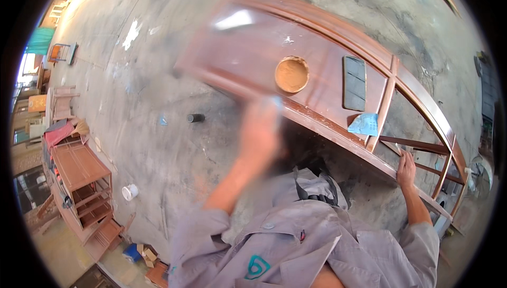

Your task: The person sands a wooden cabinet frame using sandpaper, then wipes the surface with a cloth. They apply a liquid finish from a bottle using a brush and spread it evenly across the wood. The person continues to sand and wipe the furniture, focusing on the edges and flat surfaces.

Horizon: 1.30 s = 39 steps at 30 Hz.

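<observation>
A long reddish-brown wooden furniture panel (pixel 253 39) lies across in front of me, solid on the left and open framework on the right. At its near rail, my left hand (pixel 260 129) is smeared by motion. A bit of light blue sandpaper (pixel 276 101) shows at its fingertips, pressed against the rail. My right hand (pixel 406 169) is closed round the near rail of the open framework. On the panel stand a round tub of tan putty (pixel 291 74) and a dark phone (pixel 354 83). A creased blue sheet of sandpaper (pixel 364 124) lies by the crossbar.
On the concrete floor (pixel 142 129) are a dark cylinder (pixel 196 118), a blue scrap (pixel 163 121) and a white tub (pixel 130 192). Wooden cabinets (pixel 82 166) stand at the left, with a hand truck (pixel 63 53) behind. A fan (pixel 481 174) is at the far right.
</observation>
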{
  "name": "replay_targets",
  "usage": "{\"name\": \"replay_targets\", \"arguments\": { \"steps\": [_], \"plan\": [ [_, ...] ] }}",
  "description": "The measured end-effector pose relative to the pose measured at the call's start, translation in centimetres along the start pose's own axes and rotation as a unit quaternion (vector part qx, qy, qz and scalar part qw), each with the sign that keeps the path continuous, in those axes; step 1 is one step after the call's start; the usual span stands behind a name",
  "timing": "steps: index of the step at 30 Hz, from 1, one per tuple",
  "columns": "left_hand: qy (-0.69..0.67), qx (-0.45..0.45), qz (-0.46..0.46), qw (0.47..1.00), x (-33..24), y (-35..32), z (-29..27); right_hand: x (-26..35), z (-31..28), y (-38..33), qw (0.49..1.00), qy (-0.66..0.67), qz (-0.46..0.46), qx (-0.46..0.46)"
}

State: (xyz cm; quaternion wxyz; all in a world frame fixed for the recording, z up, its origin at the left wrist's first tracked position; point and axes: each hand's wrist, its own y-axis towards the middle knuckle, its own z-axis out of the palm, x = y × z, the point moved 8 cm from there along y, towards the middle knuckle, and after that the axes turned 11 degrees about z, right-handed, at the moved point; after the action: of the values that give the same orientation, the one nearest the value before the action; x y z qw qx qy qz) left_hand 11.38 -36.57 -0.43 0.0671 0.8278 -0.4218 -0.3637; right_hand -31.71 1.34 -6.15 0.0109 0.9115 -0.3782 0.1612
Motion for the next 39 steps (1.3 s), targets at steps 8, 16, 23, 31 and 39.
{"name": "replay_targets", "arguments": {
  "steps": [8,16,23,31,39],
  "plan": [
    [-0.448,-0.077,-0.482,0.749,-3.0,-5.8,2.8,14.2,-3.5,-0.3,0.98,0.135,-0.142,-0.045],
    [-0.504,-0.085,-0.448,0.734,-8.3,-10.1,2.6,26.0,2.0,1.2,0.951,0.138,-0.277,-0.009],
    [-0.639,-0.053,-0.409,0.65,-12.1,-12.8,3.0,31.7,4.4,-7.0,0.704,0.413,-0.086,0.572],
    [-0.476,0.24,-0.334,0.777,-8.4,-10.0,-0.1,34.8,7.8,-9.0,0.561,0.554,0.091,0.608],
    [-0.144,0.089,-0.158,0.973,14.3,1.6,-13.5,48.3,9.0,-4.4,0.59,0.754,0.014,0.288]
  ]
}}
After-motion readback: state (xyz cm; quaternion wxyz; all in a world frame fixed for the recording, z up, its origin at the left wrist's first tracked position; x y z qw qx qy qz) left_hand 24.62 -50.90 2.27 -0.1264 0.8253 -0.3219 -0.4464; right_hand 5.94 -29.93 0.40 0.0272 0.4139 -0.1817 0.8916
